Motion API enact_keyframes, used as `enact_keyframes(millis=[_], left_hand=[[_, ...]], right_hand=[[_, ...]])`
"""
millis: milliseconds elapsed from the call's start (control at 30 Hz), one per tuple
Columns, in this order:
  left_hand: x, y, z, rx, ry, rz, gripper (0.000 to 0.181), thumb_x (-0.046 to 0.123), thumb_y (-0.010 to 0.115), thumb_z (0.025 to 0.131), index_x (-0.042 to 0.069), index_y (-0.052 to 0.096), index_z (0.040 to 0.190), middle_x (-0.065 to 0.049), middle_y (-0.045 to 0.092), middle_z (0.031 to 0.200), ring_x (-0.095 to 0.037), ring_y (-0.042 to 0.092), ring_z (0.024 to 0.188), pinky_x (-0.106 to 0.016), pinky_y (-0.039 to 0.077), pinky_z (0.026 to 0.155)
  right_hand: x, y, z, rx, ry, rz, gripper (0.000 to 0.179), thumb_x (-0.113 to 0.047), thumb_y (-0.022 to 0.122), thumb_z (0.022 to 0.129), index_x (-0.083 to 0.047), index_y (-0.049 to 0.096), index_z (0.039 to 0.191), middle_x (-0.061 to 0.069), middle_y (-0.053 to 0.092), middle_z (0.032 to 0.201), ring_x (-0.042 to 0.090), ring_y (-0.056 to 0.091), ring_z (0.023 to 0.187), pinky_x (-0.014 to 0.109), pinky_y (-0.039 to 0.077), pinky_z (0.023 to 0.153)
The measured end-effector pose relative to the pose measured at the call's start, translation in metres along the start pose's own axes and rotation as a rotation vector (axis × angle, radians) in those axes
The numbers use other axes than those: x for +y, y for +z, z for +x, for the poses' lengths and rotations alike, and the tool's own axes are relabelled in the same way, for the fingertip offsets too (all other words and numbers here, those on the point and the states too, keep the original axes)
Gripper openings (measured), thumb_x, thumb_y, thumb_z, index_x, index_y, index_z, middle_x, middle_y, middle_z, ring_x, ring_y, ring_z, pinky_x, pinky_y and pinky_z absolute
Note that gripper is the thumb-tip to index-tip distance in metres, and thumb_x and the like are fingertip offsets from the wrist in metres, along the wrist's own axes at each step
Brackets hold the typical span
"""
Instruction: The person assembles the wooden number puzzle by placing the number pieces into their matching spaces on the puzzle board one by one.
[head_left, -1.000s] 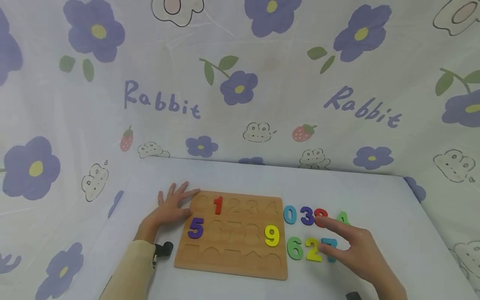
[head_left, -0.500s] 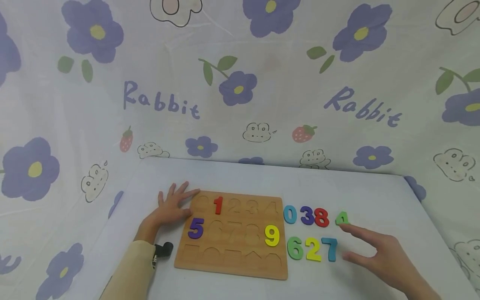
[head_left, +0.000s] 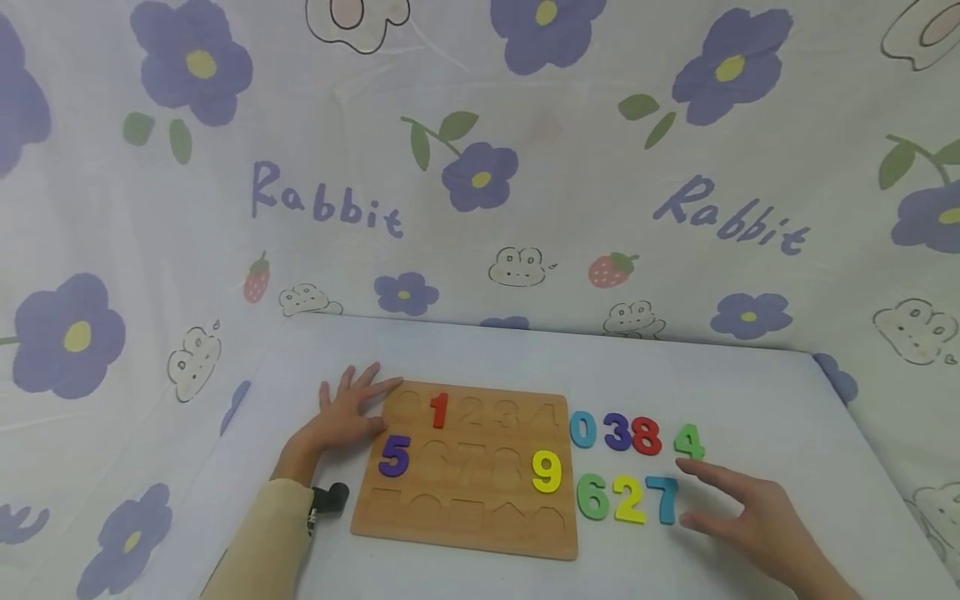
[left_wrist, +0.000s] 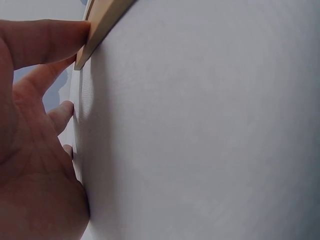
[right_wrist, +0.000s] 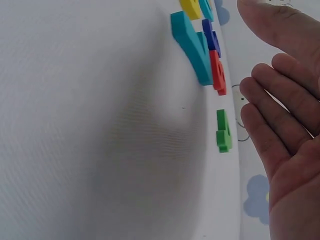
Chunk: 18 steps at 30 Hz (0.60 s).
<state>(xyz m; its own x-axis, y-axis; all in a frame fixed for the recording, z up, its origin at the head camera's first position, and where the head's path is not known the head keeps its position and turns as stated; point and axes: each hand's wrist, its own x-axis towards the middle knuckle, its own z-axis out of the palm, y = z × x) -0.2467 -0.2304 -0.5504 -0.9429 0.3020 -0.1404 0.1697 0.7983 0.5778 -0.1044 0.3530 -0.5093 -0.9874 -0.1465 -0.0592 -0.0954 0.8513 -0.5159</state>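
My left hand (head_left: 347, 417) spreads its fingers at the upper left of a wooden number puzzle board (head_left: 465, 529); thumb and index fingertip touch the board's edge, as the left wrist view shows too. In the board sit a red 1 (head_left: 438, 411), a purple 5 (head_left: 394, 457) and a yellow 9 (head_left: 547, 472). My right hand (head_left: 757, 517) hovers with nothing in it, thumb and index apart, beside the blue 7 (head_left: 663, 500) and just below the green 4 (head_left: 689, 442). The right wrist view shows the palm (right_wrist: 300, 185) and the green 4 (right_wrist: 223, 131) on the table.
Right of the board lie a light blue 0 (head_left: 582, 430), a purple 3 (head_left: 618, 432), a red 8 (head_left: 647, 436), a green 6 (head_left: 593, 497) and a yellow 2 (head_left: 628, 500). A flowered cloth (head_left: 450, 100) hangs behind the white table (head_left: 450, 342).
My right hand has moved right, off the red 8 and blue 7, uncovering them, then slightly back left and down from the green 4. The left hand keeps its place.
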Motion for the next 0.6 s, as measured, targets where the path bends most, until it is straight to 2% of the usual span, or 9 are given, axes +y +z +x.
enact_keyframes(millis=[267,600], left_hand=[[0.002,0.000,0.000,-0.001,-0.007,0.019,0.073,0.022,0.071,0.095,0.028,0.052,0.165,-0.019,0.016,0.184,-0.057,-0.007,0.167,-0.084,-0.016,0.124],[0.004,-0.003,-0.002,0.001,-0.006,0.023,0.072,0.021,0.071,0.095,0.026,0.052,0.165,-0.021,0.017,0.183,-0.058,-0.006,0.167,-0.084,-0.015,0.124]], right_hand=[[0.004,0.014,0.008,-0.036,0.026,0.025,0.074,-0.038,0.095,0.085,-0.015,0.068,0.150,0.009,0.073,0.147,0.047,0.059,0.145,0.072,0.049,0.112],[0.006,0.023,0.013,-0.080,0.072,0.021,0.078,-0.038,0.097,0.082,-0.016,0.068,0.151,0.009,0.071,0.150,0.048,0.055,0.148,0.072,0.046,0.115]])
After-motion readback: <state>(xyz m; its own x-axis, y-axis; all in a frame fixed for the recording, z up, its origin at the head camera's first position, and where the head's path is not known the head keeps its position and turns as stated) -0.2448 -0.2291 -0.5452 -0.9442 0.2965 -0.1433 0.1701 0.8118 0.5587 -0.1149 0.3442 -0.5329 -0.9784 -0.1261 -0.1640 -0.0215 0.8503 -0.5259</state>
